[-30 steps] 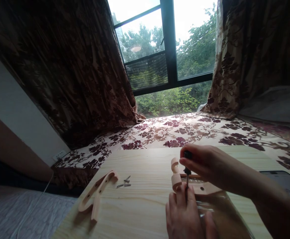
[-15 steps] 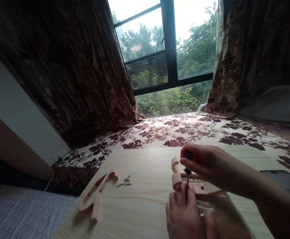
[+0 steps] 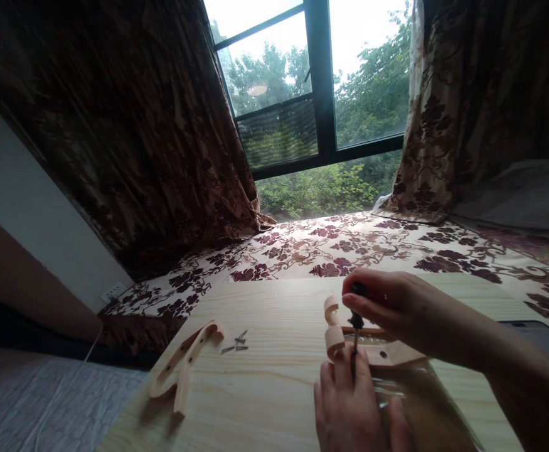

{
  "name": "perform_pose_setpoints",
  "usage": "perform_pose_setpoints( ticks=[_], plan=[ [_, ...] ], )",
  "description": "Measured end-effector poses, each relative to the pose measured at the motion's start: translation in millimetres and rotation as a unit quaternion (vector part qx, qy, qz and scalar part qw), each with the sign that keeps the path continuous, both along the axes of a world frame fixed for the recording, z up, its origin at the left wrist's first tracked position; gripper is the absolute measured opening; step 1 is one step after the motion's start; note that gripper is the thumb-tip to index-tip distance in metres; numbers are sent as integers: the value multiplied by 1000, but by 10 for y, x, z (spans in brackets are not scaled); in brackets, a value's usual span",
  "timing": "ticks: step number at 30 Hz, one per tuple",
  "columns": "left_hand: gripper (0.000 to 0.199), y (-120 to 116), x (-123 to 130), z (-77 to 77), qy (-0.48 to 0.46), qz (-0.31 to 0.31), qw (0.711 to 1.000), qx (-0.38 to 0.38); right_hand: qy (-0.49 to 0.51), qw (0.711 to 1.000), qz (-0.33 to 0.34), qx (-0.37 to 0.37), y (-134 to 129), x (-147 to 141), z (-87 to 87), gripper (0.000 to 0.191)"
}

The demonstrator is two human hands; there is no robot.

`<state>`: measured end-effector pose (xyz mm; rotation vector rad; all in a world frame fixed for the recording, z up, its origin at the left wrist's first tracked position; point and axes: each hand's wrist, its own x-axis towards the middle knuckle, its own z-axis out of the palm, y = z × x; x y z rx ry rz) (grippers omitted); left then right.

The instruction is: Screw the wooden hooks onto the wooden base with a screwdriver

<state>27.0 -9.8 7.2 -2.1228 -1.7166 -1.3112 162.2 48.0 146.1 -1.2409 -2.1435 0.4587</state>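
Observation:
My right hand grips the black handle of a screwdriver, its shaft pointing straight down. The fingers of my left hand close around the shaft's lower end and press on a curved wooden piece with a dark hole. The tip, and any screw under it, is hidden by those fingers. A second curled wooden piece lies just behind. Beneath my left hand is a brown item in shiny clear plastic.
Two curved wooden pieces with holes lie on the left of the pale wooden board. Several small screws are near them. A phone or tablet sits at the right, partly behind my forearm. Floral cloth extends to the window.
My right hand has turned slightly on the screwdriver handle, and its wrist and forearm have shifted a little. My left hand and the wooden pieces stay in place.

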Motion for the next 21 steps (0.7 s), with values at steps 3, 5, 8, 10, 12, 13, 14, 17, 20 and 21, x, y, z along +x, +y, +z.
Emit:
perform_pose_setpoints(
  ticks=[3, 5, 8, 10, 12, 13, 14, 17, 20, 21],
  plan=[
    [46, 2, 0, -4, -8, 0, 1000, -1, -5, 1000, -5, 22, 10, -14, -3, 22],
    [47, 3, -1, 2, -11, 0, 1000, -5, -12, 999, -14, 41, 41, -21, -23, 24],
    [48, 5, -2, 16, -11, -9, 1000, -4, -20, 997, -33, 62, 92, -17, -54, 26],
    [47, 4, -1, 22, -9, -9, 1000, -1, -25, 997, -43, 63, 105, -8, -61, 26],
    [45, 3, 2, 16, -11, -8, 1000, 4, -24, 998, -44, 48, 91, 0, -52, 23],
    [45, 3, 4, 8, -13, -7, 1000, 5, -22, 998, -39, 36, 76, 1, -44, 20],
    [45, 2, 5, -4, -14, -4, 1000, 5, -17, 999, -31, 25, 57, 1, -35, 17],
    [47, 1, 4, -51, -3, 4, 1000, -4, -6, 1000, -4, 15, 7, -9, -14, 12],
    [49, 0, -6, -84, 4, 5, 1000, -7, -14, 999, -5, 33, 3, -29, -15, 17],
    [49, 0, -10, -85, 6, 5, 1000, -7, -19, 999, -12, 39, 14, -37, -19, 18]
  ],
)
